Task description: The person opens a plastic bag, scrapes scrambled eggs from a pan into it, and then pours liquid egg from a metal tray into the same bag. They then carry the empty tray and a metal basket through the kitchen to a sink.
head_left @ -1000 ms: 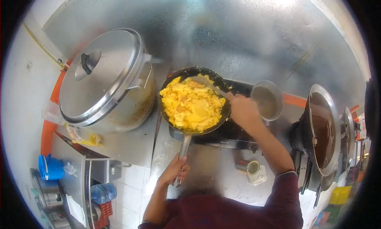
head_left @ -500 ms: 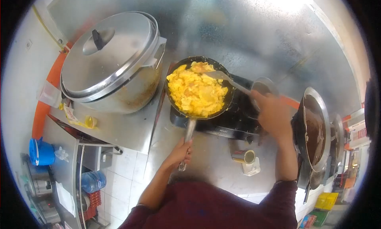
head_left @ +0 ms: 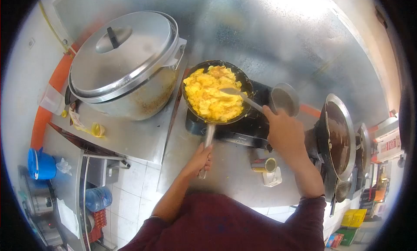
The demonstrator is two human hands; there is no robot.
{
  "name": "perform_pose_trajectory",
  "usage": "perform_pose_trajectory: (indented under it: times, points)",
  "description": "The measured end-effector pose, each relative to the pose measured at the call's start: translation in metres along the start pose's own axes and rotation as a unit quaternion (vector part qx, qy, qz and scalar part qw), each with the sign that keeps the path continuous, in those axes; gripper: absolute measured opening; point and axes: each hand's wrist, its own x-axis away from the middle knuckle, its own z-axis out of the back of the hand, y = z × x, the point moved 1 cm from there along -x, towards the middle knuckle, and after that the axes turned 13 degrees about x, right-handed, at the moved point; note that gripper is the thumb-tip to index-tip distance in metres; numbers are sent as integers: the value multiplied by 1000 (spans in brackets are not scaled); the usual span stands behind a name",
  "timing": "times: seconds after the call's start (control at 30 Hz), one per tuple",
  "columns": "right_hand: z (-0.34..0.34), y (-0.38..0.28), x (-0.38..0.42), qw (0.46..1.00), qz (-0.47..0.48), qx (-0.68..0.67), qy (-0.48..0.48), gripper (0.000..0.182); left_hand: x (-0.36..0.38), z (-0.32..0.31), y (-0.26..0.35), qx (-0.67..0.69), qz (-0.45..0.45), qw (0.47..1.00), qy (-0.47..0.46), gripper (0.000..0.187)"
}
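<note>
Yellow scrambled eggs (head_left: 213, 94) fill much of a dark frying pan (head_left: 248, 86) on a black portable stove (head_left: 243, 137). My left hand (head_left: 200, 161) is closed around the pan's metal handle (head_left: 210, 135). From the right, my right hand (head_left: 284, 131) grips a spatula (head_left: 251, 102) by its handle. The spatula's blade rests over the right part of the eggs, inside the pan's rim. Behind my right hand, at the stove's right side, is a round metal bowl (head_left: 285, 99).
A big lidded pot (head_left: 126, 59) stands left of the pan. Right of my arm is a wok (head_left: 341, 140) with brown contents. An open tin can (head_left: 264, 165) and a small white dish (head_left: 273, 177) sit on the steel counter (head_left: 230, 177) in front of the stove.
The spatula and my right hand have shifted slightly left and down over the eggs. My left hand keeps its hold on the handle. The whole view has tilted a little.
</note>
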Motion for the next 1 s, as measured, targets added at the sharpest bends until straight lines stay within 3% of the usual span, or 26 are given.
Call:
perform_pose_trajectory:
  times: [0.1, 0.23, 0.27, 0.3, 0.43, 0.5, 0.57, 0.67, 0.8, 1.0]
  points:
    - [9, -34, -3, 1000, 8, -7, -17, 37, 2, -5, 3, -1, -12, 1000, -2, 22]
    - [-66, -75, -45, 999, 45, 3, -26, 32, -5, 2, -3, -1, -24, 999, -21, 24]
    - [-62, -75, -52, 999, 42, 9, -21, 31, -7, 5, -4, 0, -28, 999, -33, 24]
    - [-51, -62, -55, 999, 42, 17, 13, 16, -11, 7, -6, 8, -34, 999, -39, 24]
    - [25, -40, -48, 997, 23, 55, 58, 15, -13, 5, -6, 4, -40, 999, -17, 24]
    - [32, -53, -52, 995, 20, 47, 85, 16, -5, 2, -5, -6, -37, 999, 2, 23]
    - [21, -75, -74, 994, 32, 31, 99, 16, -1, -1, -2, -14, -44, 999, 2, 21]
    - [-47, -112, -107, 991, 107, 66, 36, 22, -3, 1, -2, -18, -42, 999, -5, 22]
    - [-59, -76, -123, 994, 65, 67, 49, 19, -10, 10, -7, -16, -67, 997, -23, 23]
    - [12, -55, -116, 995, 42, 69, 56, 18, -8, 6, -4, -4, -49, 999, -12, 23]
